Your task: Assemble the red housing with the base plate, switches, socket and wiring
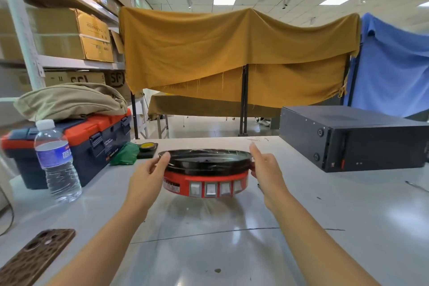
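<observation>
A round red housing stands on the white table in front of me, with a black pan-shaped plate seated on top. Several grey rocker switches line its front wall, beside a label at the left. My left hand holds the left side, thumb on the black rim. My right hand holds the right side, its forefinger raised above the rim. Socket and wiring are hidden from view.
A water bottle and a blue-orange toolbox with a beige bag on top stand at the left. A phone lies near left. A black case sits at the right. A green cloth lies behind.
</observation>
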Motion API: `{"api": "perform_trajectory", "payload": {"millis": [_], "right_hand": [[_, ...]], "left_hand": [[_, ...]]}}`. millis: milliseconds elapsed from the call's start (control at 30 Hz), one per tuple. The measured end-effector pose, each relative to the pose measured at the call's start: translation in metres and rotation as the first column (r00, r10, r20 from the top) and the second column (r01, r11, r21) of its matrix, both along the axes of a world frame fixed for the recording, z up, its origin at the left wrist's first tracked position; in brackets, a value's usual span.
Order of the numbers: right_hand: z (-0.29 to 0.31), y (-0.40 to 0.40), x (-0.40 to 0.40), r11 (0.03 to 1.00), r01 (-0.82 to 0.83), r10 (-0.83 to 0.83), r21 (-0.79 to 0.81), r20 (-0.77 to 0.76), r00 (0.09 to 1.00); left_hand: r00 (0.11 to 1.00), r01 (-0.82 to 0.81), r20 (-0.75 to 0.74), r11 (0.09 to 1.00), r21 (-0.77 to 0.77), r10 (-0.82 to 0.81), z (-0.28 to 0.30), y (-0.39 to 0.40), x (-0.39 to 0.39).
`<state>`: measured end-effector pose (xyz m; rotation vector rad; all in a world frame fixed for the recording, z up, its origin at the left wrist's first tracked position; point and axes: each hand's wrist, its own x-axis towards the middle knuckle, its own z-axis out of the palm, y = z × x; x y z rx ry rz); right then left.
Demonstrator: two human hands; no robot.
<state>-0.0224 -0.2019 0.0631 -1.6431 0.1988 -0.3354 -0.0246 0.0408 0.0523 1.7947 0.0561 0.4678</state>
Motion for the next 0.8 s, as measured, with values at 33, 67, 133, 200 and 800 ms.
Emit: {"api": "perform_trajectory", "payload": {"millis": [33, 67, 133, 200, 800], "right_hand": [[-0.003, 0.001, -0.002, 1.000, 0.006, -0.006, 0.004, -0.007, 1.000], [-0.006, 0.001, -0.005, 1.000, 0.007, -0.007, 0.001, -0.020, 1.000], [-0.014, 0.002, -0.010, 1.000, -0.006, 0.006, -0.015, -0.034, 0.999], [-0.022, 0.003, -0.016, 0.999, -0.046, 0.045, -0.025, -0.027, 0.999], [-0.057, 0.000, -0.025, 0.993, 0.022, -0.022, -0.115, 0.001, 1.000]], "left_hand": [[1.000, -0.001, -0.021, 1.000, -0.011, 0.001, -0.005, -0.001, 0.000], [0.999, 0.002, -0.037, 1.000, -0.023, -0.002, -0.009, -0.001, 0.001], [0.998, 0.013, -0.054, 0.998, -0.068, -0.017, -0.018, -0.001, 0.001], [0.997, 0.011, -0.080, 0.993, -0.119, -0.021, -0.025, -0.002, 0.000], [0.998, -0.038, -0.063, 0.988, -0.147, 0.029, -0.071, -0.001, -0.011]]}}
